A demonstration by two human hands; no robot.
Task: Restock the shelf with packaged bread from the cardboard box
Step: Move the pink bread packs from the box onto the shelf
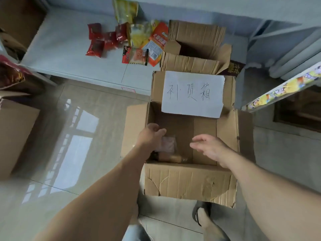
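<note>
An open cardboard box (189, 181) stands on the floor below me, with a white handwritten paper label (192, 93) on its far flap. Inside, at the near left corner, lie clear packages of bread (171, 150). My left hand (152, 134) reaches into the box just above those packages, fingers curled; it is unclear whether it touches or grips one. My right hand (208, 146) hovers inside the box to the right, fingers relaxed and holding nothing. A low white shelf (69, 54) lies beyond the box at the upper left.
Red, yellow and orange snack packets (132, 40) lie scattered on the white shelf. A second open cardboard box (196, 49) stands behind the labelled one. Another box (15, 134) is at the left. A shelf edge with a yellow strip (284, 86) juts in on the right.
</note>
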